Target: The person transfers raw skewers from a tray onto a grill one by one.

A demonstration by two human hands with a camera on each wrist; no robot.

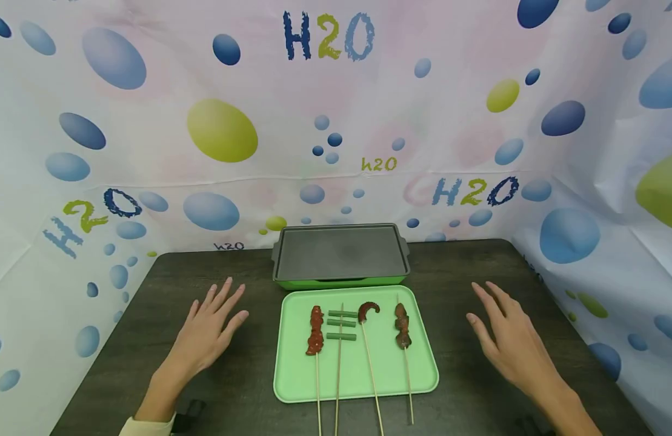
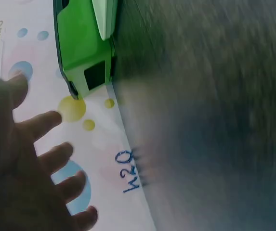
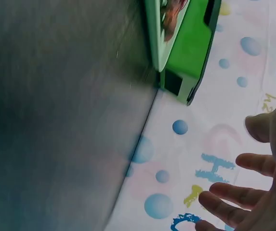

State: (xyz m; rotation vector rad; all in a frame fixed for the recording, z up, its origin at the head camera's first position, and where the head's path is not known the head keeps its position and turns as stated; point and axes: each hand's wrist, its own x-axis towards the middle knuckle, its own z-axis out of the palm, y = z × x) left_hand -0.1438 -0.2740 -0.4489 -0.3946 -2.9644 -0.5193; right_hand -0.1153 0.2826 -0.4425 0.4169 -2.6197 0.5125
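Observation:
My left hand (image 1: 202, 336) is over the left part of the dark table, fingers spread, holding nothing. On the other side my right hand (image 1: 512, 345) is likewise spread and holds nothing. Between them lies a light green tray (image 1: 292, 378). Several skewers rest on it, sticks toward me and past the near rim: a glossy red meat skewer (image 1: 316, 330), a skewer with green bean pieces (image 1: 341, 323), one with a curled tentacle (image 1: 368, 310), and a brown meat skewer (image 1: 403, 327). Both wrist views show each hand's fingers apart.
Behind the tray stands a green electric griddle (image 1: 341, 251) with a flat grey plate, close to the back edge. The dark wooden table (image 1: 226, 387) reaches a white curtain (image 1: 336, 121) with blue and yellow-green dots and H2O lettering, which hangs behind and at both sides.

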